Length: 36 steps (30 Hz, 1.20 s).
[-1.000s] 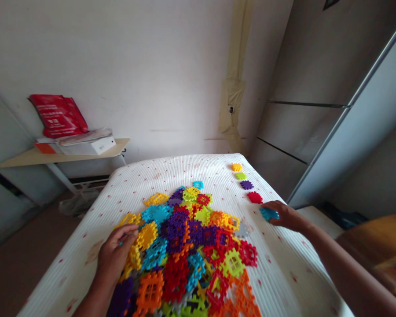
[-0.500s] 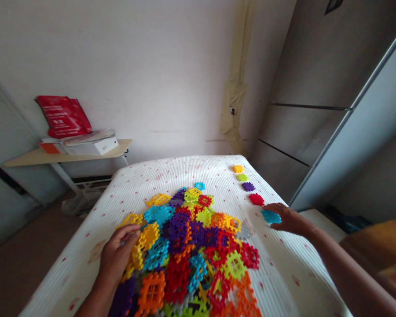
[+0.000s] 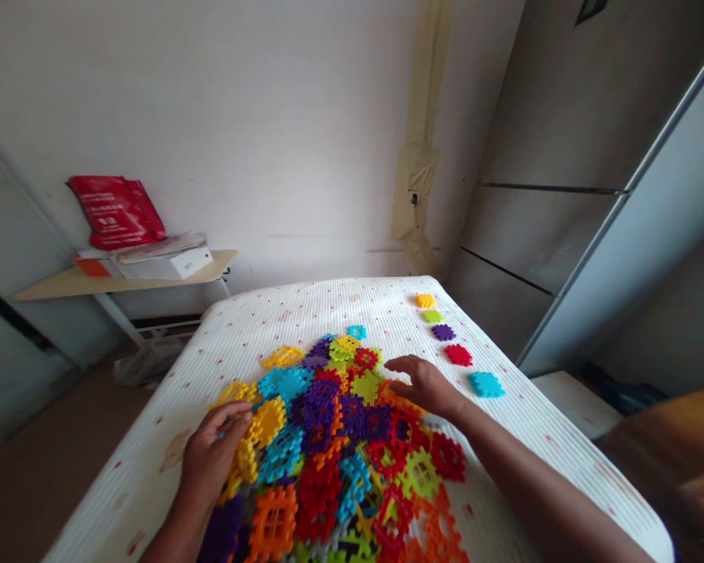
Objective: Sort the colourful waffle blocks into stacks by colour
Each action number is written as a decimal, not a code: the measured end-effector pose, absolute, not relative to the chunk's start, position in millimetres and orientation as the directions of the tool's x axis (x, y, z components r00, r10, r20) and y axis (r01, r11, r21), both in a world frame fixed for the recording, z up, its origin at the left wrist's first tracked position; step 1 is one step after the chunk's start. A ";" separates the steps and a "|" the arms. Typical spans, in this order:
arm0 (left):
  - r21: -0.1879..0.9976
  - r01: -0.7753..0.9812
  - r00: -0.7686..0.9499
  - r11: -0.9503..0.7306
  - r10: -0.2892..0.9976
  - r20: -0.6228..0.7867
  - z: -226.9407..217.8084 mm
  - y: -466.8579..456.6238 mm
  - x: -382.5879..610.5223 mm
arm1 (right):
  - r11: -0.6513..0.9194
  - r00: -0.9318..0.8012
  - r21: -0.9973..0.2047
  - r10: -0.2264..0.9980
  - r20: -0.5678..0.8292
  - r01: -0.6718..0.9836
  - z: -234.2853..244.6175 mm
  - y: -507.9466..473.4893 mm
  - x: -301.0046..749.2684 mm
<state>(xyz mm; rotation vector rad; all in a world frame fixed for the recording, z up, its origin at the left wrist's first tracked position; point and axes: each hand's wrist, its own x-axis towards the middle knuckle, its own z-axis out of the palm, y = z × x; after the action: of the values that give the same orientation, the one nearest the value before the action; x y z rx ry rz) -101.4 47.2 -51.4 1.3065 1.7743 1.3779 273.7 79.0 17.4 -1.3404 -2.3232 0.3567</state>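
Note:
A heap of plastic interlocking tiles (image 3: 317, 477) in several colours lies on the white bedspread (image 3: 240, 317). My left hand (image 3: 217, 438) is at the heap's left edge, fingers bent together beside a yellow tile (image 3: 268, 422); whether anything sits between its fingertips is hard to see. Over the heap's right side hovers my right hand (image 3: 425, 385), fingers and thumb apart with nothing between them. A blue tile (image 3: 486, 384) lies alone to the right, in a row with a red tile (image 3: 458, 355), a purple tile (image 3: 443, 332), a green tile (image 3: 432, 316) and a yellow-orange tile (image 3: 425, 300).
A small table (image 3: 47, 288) at the left holds a white box (image 3: 167, 267) and a red bag (image 3: 117, 215). A wall (image 3: 305, 156) stands beyond the bed, and a tall cabinet (image 3: 540, 148) rises at the right.
My right hand has let go of the blue tile at the row's near end and moved left over the heap. My left hand has hardly moved.

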 end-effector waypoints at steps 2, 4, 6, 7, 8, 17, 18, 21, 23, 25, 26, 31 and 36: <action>0.935 0.356 -0.389 0.015 0.911 0.133 -50.4 46.8 -101.1 | 0.461 -0.427 -0.396 0.887 0.176 0.794 17.1 85.6 253.6; 0.939 0.343 -0.390 0.013 0.912 0.130 -49.4 46.6 -100.6 | 0.427 -0.420 -0.363 0.902 0.102 0.828 15.9 91.0 238.2; 0.942 0.337 -0.387 0.000 0.912 0.138 -48.7 46.7 -100.2 | 0.404 -0.409 -0.337 0.910 0.060 0.850 14.1 94.7 227.5; 0.941 0.337 -0.388 -0.005 0.910 0.144 -48.6 46.8 -100.0 | 0.397 -0.403 -0.331 0.914 0.054 0.856 13.1 95.9 223.9; 0.941 0.338 -0.389 -0.010 0.909 0.149 -48.6 46.9 -100.0 | 0.392 -0.397 -0.333 0.916 0.056 0.858 12.2 96.6 221.4; 0.942 0.336 -0.393 0.004 0.909 0.136 -44.1 44.1 -96.7 | 0.440 -0.331 -0.487 0.896 0.296 0.754 20.4 103.6 238.3; 0.942 0.336 -0.396 0.006 0.908 0.136 -42.9 43.8 -96.1 | 0.442 -0.299 -0.450 0.886 0.355 0.776 21.7 107.1 244.2; 0.939 0.342 -0.400 0.017 0.908 0.129 -40.8 43.9 -95.2 | 0.357 -0.210 -0.274 0.869 0.447 0.893 18.9 119.1 264.2; 0.937 0.348 -0.396 0.025 0.910 0.123 -40.9 44.4 -95.6 | 0.261 -0.181 -0.165 0.905 0.386 0.951 10.7 125.4 276.3; 0.934 0.356 -0.392 0.028 0.912 0.122 -42.0 44.9 -96.4 | 0.217 -0.183 -0.105 0.947 0.263 0.971 -0.2 128.7 285.1; 0.933 0.359 -0.391 0.028 0.912 0.123 -42.8 45.0 -96.9 | 0.217 -0.194 -0.095 0.959 0.206 0.972 -5.3 129.2 288.2; 0.926 0.377 -0.381 0.018 0.914 0.138 -47.9 45.4 -99.8 | 0.273 -0.262 -0.118 0.960 0.103 0.955 -15.3 125.9 295.5; 0.921 0.389 -0.378 0.015 0.914 0.145 -49.7 46.0 -101.0 | 0.339 -0.326 -0.153 0.940 0.102 0.928 -12.4 123.3 301.5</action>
<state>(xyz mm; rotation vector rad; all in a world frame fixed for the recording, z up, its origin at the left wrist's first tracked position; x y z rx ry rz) -101.0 46.0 -49.7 1.3310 1.7920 1.3542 301.5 123.3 -12.4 -1.7106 -2.4243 0.0990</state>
